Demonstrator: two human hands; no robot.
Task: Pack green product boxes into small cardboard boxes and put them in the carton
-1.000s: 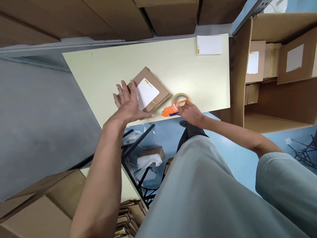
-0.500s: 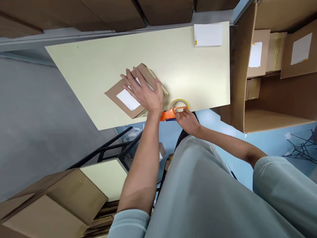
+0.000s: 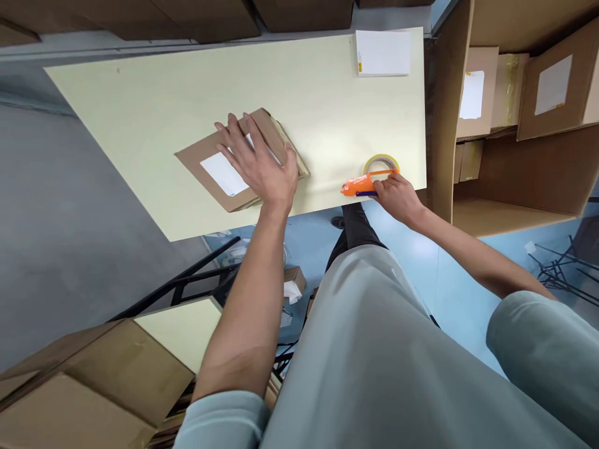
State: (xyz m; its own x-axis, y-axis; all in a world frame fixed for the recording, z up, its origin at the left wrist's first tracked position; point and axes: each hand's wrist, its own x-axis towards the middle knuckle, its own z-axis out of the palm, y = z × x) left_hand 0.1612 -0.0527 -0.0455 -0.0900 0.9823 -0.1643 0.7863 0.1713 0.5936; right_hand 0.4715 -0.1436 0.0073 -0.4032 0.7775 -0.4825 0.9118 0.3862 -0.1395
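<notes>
A small brown cardboard box (image 3: 191, 157) with a white label (image 3: 223, 174) lies slantwise on the pale tabletop (image 3: 140, 112). Across its top rests my left hand (image 3: 264, 165), fingers spread and thumb by the box's right edge. The hand covers part of the label. My right hand (image 3: 397, 198) is closed around an orange tape dispenser (image 3: 356, 186), which carries a yellow-edged roll of tape (image 3: 381, 163). The dispenser is near the table's front edge, to the right of the box and apart from it. My fingers hide its grip.
A stack of white labels (image 3: 384, 53) lies at the back right of the table. Beyond the right edge, a large open carton (image 3: 510, 206) contains several labelled boxes. Dark cardboard boxes (image 3: 299, 12) line the back, and more cardboard (image 3: 93, 399) is at the lower left.
My right hand has moved right with the tape dispenser, away from the box. My left hand stays on the box. The whole view has shifted slightly.
</notes>
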